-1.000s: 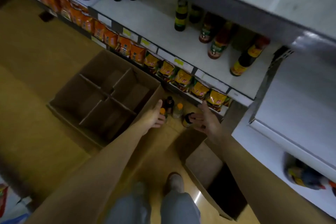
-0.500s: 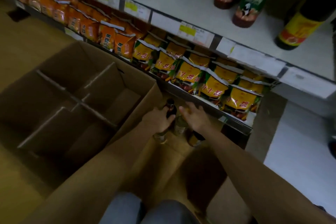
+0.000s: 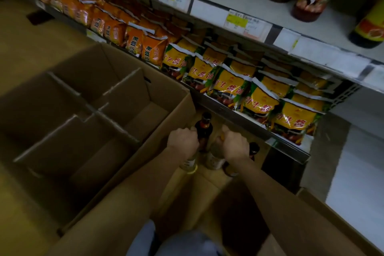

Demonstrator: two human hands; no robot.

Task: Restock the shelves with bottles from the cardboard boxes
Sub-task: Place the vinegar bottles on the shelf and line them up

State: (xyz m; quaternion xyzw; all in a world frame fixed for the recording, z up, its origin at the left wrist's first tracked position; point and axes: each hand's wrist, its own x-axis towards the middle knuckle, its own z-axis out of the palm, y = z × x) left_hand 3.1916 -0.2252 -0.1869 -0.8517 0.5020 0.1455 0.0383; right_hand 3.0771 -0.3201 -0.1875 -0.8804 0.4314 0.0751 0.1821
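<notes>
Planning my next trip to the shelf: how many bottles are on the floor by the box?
4. A pale bottle in the left hand, another pale one in the right hand, a dark bottle behind them, another dark one rightmost. More may be hidden.

Four bottles (image 3: 204,131) are being kept upright on the floor beside an open, divided cardboard box (image 3: 145,97), two pale, two dark.

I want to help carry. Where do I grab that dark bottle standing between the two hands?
Take the dark bottle by its narrow neck, just under the cap, coming from above. It stands upright on the floor, with the cardboard box and the left hand crowding its body, so the top is probably the freest part.
</notes>
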